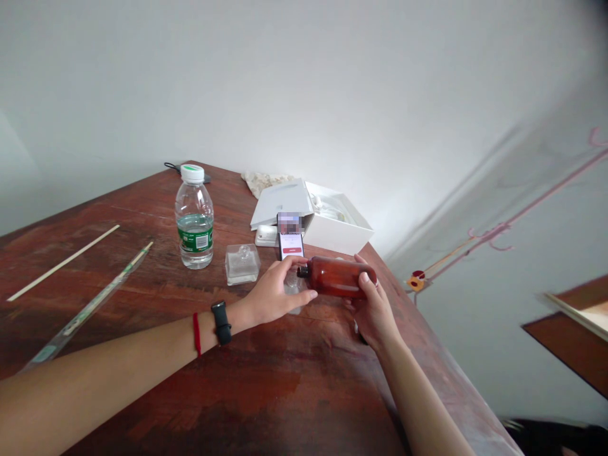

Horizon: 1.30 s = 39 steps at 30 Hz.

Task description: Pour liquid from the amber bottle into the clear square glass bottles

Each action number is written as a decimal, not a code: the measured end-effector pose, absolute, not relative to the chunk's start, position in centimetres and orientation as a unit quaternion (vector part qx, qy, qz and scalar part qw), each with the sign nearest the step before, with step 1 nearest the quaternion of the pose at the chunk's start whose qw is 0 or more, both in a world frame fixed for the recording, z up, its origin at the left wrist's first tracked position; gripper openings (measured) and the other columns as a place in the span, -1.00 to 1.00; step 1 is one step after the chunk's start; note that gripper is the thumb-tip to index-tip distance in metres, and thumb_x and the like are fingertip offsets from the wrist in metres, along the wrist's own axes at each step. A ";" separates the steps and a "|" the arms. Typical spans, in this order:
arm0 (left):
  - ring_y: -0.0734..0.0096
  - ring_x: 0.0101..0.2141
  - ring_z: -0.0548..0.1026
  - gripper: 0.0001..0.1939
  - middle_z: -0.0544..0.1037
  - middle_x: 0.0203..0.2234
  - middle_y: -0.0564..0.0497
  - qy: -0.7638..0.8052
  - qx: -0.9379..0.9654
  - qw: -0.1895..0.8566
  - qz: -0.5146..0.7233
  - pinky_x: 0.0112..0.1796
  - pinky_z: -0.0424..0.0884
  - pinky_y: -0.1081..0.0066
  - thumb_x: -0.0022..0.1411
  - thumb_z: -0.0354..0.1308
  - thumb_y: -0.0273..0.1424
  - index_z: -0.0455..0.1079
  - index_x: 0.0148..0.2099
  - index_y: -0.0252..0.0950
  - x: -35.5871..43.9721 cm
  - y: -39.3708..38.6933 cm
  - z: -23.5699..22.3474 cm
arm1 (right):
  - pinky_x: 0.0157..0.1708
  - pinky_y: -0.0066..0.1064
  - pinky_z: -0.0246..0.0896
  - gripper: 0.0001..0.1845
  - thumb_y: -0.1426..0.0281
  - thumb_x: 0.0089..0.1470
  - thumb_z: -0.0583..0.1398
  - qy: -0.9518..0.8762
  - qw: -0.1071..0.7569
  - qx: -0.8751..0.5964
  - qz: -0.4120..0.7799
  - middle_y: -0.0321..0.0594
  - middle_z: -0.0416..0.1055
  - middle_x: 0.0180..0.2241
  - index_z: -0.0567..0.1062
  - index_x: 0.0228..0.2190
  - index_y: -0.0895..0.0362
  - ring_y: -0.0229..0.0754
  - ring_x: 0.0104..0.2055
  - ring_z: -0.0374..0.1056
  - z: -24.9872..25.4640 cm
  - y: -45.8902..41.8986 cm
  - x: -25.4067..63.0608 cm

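My right hand (373,301) is closed around the base end of an amber plastic bottle (335,277), which lies on its side in the air above the table. The bottle's dark threaded neck (303,272) has no cap on it and points left. My left hand (280,288) is beside that neck, thumb and fingers spread with a gap between them; whether a fingertip touches the bottle I cannot tell. Partly behind the hands are a lit phone (291,246) and something clear, mostly hidden. A small clear plastic box (242,263) sits left of my left hand.
A water bottle (194,218) with a white cap stands at the left. Farther left lie a thin wooden stick (64,263) and wrapped chopsticks (97,297). An opened white box (338,234) is at the back, against the wall. A pink hook rack (503,229) is at the right.
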<state>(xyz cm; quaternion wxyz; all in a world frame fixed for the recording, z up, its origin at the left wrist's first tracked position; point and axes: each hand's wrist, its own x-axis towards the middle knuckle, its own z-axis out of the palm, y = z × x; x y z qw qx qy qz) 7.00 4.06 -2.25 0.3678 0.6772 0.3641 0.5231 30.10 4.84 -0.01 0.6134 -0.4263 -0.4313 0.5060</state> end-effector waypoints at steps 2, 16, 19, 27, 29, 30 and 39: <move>-0.07 0.17 0.52 -0.42 0.55 0.16 -0.20 0.363 0.676 0.368 0.525 0.28 0.35 -0.19 0.19 0.44 -0.30 0.37 0.21 -0.20 7.0 4.1 -2.2 | -0.61 -0.52 0.15 -0.34 0.06 -0.04 0.49 -0.436 0.612 -0.426 0.505 -0.30 0.54 -0.16 0.60 0.11 -0.14 -0.32 -0.47 0.26 0.0 4.9 30.1; -0.08 0.17 0.52 -0.42 0.57 0.14 -0.17 0.360 0.675 0.364 0.532 0.27 0.37 -0.17 0.18 0.47 -0.29 0.39 0.21 -0.18 6.9 4.0 -2.2 | -0.57 -0.48 0.21 -0.31 0.04 -0.05 0.49 -0.438 0.610 -0.434 0.498 -0.27 0.56 -0.10 0.59 0.13 -0.13 -0.29 -0.43 0.32 0.1 4.8 30.1; -0.08 0.17 0.52 -0.42 0.57 0.15 -0.16 0.356 0.676 0.368 0.530 0.27 0.37 -0.16 0.19 0.46 -0.28 0.39 0.21 -0.16 6.9 3.9 -2.2 | -0.57 -0.45 0.18 -0.33 0.04 -0.02 0.48 -0.442 0.607 -0.439 0.494 -0.27 0.56 -0.08 0.58 0.13 -0.14 -0.26 -0.43 0.32 0.1 4.8 30.1; -0.07 0.18 0.51 -0.42 0.54 0.17 -0.20 0.367 0.680 0.363 0.520 0.29 0.34 -0.19 0.20 0.44 -0.29 0.37 0.22 -0.19 6.9 3.9 -2.0 | -0.57 -0.47 0.16 -0.31 0.05 -0.07 0.50 -0.430 0.612 -0.436 0.501 -0.25 0.56 -0.10 0.60 0.10 -0.12 -0.25 -0.42 0.31 0.3 4.7 30.0; -0.08 0.19 0.51 -0.42 0.54 0.17 -0.20 0.366 0.680 0.365 0.520 0.29 0.34 -0.19 0.20 0.44 -0.28 0.37 0.22 -0.19 6.9 3.9 -2.1 | -0.58 -0.49 0.16 -0.30 0.04 -0.09 0.51 -0.426 0.612 -0.435 0.505 -0.26 0.55 -0.11 0.61 0.10 -0.12 -0.27 -0.43 0.29 0.3 4.7 29.9; -0.09 0.19 0.51 -0.41 0.54 0.17 -0.21 0.366 0.679 0.365 0.521 0.29 0.34 -0.19 0.20 0.45 -0.28 0.37 0.22 -0.20 6.9 3.9 -2.1 | -0.59 -0.50 0.16 -0.30 0.04 -0.10 0.52 -0.425 0.613 -0.434 0.505 -0.27 0.55 -0.12 0.61 0.09 -0.12 -0.27 -0.43 0.29 0.4 4.7 29.9; -0.07 0.19 0.51 -0.42 0.55 0.17 -0.18 0.358 0.679 0.371 0.523 0.29 0.34 -0.18 0.21 0.44 -0.30 0.37 0.22 -0.18 7.0 3.9 -2.1 | -0.57 -0.45 0.16 -0.32 0.03 -0.04 0.48 -0.443 0.610 -0.440 0.488 -0.24 0.57 -0.08 0.59 0.12 -0.11 -0.24 -0.41 0.34 0.3 4.8 30.0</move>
